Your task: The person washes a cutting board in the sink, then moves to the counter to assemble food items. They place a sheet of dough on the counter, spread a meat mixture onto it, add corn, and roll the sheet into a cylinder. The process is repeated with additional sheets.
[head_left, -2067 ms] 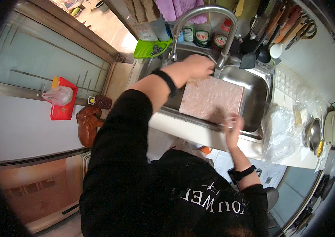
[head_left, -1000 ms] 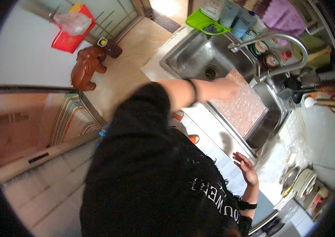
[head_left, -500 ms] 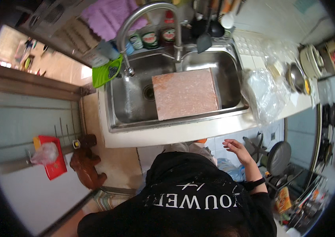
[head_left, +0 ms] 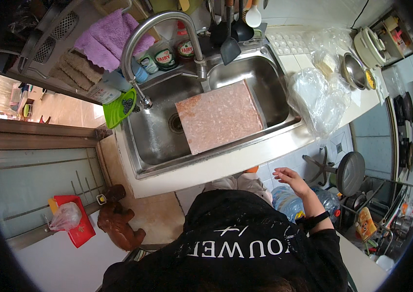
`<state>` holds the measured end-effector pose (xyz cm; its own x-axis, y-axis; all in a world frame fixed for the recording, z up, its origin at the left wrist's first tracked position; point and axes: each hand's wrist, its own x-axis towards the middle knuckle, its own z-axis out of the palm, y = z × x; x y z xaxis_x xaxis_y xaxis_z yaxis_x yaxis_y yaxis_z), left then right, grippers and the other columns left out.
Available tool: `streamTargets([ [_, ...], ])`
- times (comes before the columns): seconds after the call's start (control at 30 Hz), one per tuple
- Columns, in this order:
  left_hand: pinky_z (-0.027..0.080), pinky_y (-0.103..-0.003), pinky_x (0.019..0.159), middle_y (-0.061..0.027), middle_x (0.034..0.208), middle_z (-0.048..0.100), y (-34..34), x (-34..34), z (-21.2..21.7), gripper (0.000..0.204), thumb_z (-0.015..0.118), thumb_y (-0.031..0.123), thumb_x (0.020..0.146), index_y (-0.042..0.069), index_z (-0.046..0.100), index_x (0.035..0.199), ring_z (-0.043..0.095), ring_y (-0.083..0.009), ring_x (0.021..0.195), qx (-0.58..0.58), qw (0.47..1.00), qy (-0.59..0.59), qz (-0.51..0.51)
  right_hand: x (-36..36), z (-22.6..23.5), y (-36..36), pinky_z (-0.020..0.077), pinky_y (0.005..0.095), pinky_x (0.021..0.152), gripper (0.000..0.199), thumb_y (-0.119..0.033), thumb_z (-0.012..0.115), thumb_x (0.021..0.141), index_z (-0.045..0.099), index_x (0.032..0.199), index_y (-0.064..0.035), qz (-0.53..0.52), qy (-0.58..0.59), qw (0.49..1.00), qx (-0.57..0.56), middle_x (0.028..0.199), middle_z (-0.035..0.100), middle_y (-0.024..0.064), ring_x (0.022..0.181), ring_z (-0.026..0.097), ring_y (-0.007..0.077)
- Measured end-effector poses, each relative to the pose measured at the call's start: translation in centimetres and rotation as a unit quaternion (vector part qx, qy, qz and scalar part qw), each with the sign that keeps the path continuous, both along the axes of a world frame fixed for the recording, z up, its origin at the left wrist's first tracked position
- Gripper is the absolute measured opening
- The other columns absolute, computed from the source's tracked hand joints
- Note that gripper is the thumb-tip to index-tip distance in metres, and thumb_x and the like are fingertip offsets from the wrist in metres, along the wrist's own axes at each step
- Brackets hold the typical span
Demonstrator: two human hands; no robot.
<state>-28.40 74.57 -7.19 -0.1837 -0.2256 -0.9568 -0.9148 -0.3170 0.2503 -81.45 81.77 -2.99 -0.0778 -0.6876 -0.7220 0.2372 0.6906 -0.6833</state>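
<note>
My right hand (head_left: 290, 178) hangs in front of the counter, below its front edge. Its fingers are loosely bent and apart, with nothing in them. A black band (head_left: 315, 219) circles that wrist. My left hand is out of sight; only the black sleeve on that side shows. Ahead of me, a flat, pinkish speckled rectangular board (head_left: 221, 117) lies across the middle of the double-bowl steel sink (head_left: 155, 158). Neither visible hand nor arm touches it. Over the left bowl arches a metal faucet (head_left: 129, 53).
A green corner strainer (head_left: 115, 110) sits left of the sink. Dish-soap bottles (head_left: 165, 55) and dark hanging utensils (head_left: 230, 50) are behind it. Clear plastic bags (head_left: 319, 104) and a metal bowl (head_left: 353, 71) stand on the right counter. Large water bottles (head_left: 288, 201) and a round stool (head_left: 351, 173) are on the floor.
My viewpoint has turned slightly, so the sink and counter appear tilted. My right hand keeps nearly the same pose beside my body. The board still lies on the sink.
</note>
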Motion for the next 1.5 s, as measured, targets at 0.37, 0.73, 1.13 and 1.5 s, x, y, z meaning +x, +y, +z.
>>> streamTargets([
  [0.37,0.048,-0.039,0.067,-0.0111,0.082,0.064,-0.4,1.0,0.9,0.020,0.063,0.027,0.080,0.008,0.063,0.088,0.061,-0.0251,0.076,0.035,0.999,-0.002,-0.032,-0.2,0.2,-3.5,0.0410,0.0281,0.090,0.038,-0.026,0.059,0.090,0.054,0.118,-0.0019,0.041,0.037,0.998,-0.032,0.109,0.059,0.0037,0.101,0.053,0.0132],
  [0.73,0.044,-0.039,0.065,-0.0156,0.079,0.055,-15.2,-5.8,1.1,0.010,0.052,0.015,0.086,0.005,0.054,0.084,0.054,-0.0344,0.075,-0.500,0.864,0.039,-0.028,-4.0,-4.5,-12.4,0.0458,0.0291,0.079,0.028,-0.019,0.056,0.090,0.055,0.109,0.0020,0.029,0.307,0.930,-0.200,0.096,0.062,0.0098,0.086,0.058,0.0156],
  [1.13,0.032,-0.040,0.096,-0.0080,0.097,0.061,-15.4,-16.7,-8.1,0.023,0.049,0.027,0.086,0.009,0.061,0.095,0.054,-0.0271,0.097,-0.636,0.720,-0.207,0.185,-4.3,-10.5,-18.9,0.0456,0.0403,0.074,0.044,-0.040,0.051,0.089,0.056,0.100,0.0022,0.133,0.360,0.916,-0.115,0.086,0.062,0.0234,0.083,0.060,0.0373],
  [1.5,0.028,-0.039,0.102,-0.0054,0.105,0.060,-16.5,-18.3,-6.6,0.025,0.044,0.031,0.091,0.014,0.059,0.099,0.054,-0.0242,0.100,-0.549,0.745,-0.294,0.240,-6.8,-10.6,-20.4,0.0394,0.0256,0.063,0.024,-0.021,0.068,0.081,0.058,0.087,0.0002,0.175,0.074,0.980,-0.058,0.075,0.055,0.0007,0.069,0.049,0.0094],
])
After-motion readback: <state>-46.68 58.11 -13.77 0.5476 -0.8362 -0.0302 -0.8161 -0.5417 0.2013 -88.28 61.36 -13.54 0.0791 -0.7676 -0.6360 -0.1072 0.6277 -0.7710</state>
